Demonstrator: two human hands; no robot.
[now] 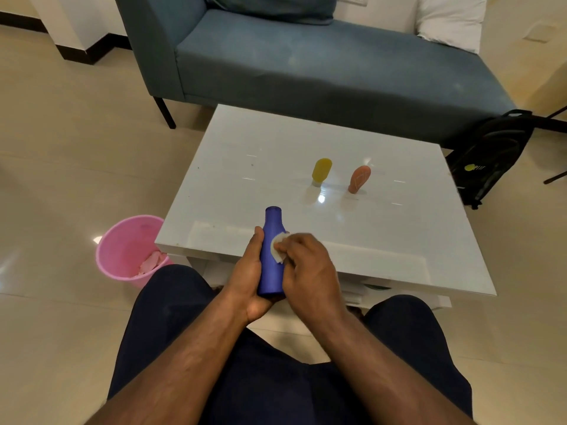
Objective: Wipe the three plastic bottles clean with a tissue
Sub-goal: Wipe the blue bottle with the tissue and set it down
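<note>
right hand [306, 265]: fingers curled, pinching a white tissue [277, 248] and pressing it against the side of the blue bottle, upper body just below the neck
left hand [250, 271]: wraps the blue bottle [271, 256] from the left, thumb up along its side, palm under the base; grip is firm
blue bottle: held near upright, neck tilted slightly away from the person, above the near edge of the bench, not touching it; cap end at top, cannot tell if capped
tissue: small crumpled wad, mostly hidden under the right fingers, touching the bottle
person: seated, dark trousers, both forearms bare, knees on either side of the hands
bench [233, 167]: low white glossy table right in front of the knees, lower shelf visible below the top with some flat pale items, unclear what
yellow bottle [321, 170]: stands on the bench cap down, mid-far area, apart from the hands
orange bottle [359, 179]: stands cap down just right of the yellow one, close but not touching
pink bin [122, 256]: on the floor left of the bench, beside the left knee, crumpled pinkish paper inside
sofa [306, 65]: blue-grey, behind the bench, white pillow [451, 19] at its right end
backpack [487, 157]: black, on the floor right of the bench, leaning near the sofa
</note>
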